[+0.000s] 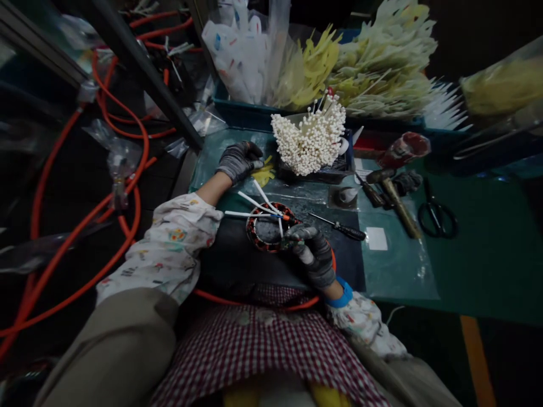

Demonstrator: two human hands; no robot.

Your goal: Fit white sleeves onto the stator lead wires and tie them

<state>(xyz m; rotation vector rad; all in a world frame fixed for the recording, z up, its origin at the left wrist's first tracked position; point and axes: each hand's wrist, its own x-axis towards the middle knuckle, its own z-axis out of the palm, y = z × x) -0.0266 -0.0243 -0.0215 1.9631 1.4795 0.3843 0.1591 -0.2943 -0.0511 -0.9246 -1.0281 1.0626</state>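
Observation:
My left hand (240, 160), in a grey glove, has its fingers curled together at a small pile of yellow strips (266, 174) on the worktop. Its fingertips touch the pile's edge. Lower right, my gloved right hand (314, 254) is closed, thumb against fingers, on a small greenish piece (292, 243) beside a black-and-orange ring (253, 237). What this piece is I cannot make out. Several white-sleeved wires (248, 214) fan out leftward across the ring from an orange cable end (292, 218). The orange cable (305, 305) loops below my right wrist and across my lap.
A box of white-headed sticks (309, 141) stands behind the ring. A screwdriver (345, 230), hammer (399, 206) and black scissors (436, 215) lie to the right. Bagged yellow strips (316, 68) fill the back tray. Orange cables (80, 265) hang and coil at left, beside a dark post (144, 68).

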